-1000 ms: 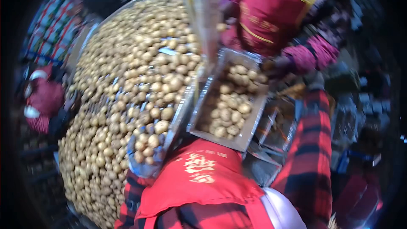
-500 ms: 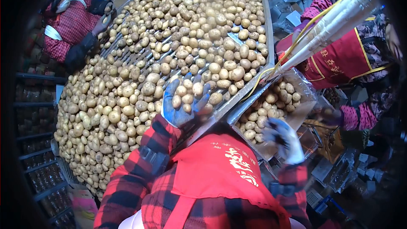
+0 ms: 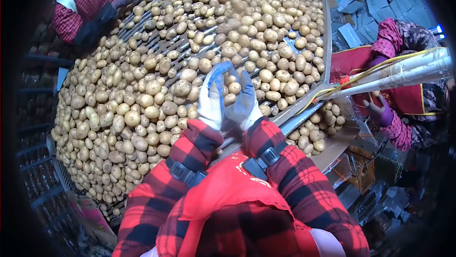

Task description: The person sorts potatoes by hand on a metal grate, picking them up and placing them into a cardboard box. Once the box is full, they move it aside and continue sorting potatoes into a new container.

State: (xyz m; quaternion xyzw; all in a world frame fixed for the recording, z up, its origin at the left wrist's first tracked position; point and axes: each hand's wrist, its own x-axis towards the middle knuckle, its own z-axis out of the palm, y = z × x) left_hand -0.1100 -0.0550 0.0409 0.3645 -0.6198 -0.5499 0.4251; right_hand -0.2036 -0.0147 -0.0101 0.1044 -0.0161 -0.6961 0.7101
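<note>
My left hand, in a blue-and-white glove, is curved on the left of a few potatoes. My right hand, gloved the same way, closes in from the other side, so the two form a cup around them. Both hands are low over the slatted sorting table, near its front edge, and loose potatoes surround them. The palms and the undersides of the held potatoes are partly hidden.
A lined box of potatoes stands right of the table's metal rim. White wrapped poles with a yellow cable jut out there. One co-worker is at upper left, another at right.
My right hand has come from above the box to meet my left hand over the table. My left hand has turned from palm up to sideways. The view has shifted slightly.
</note>
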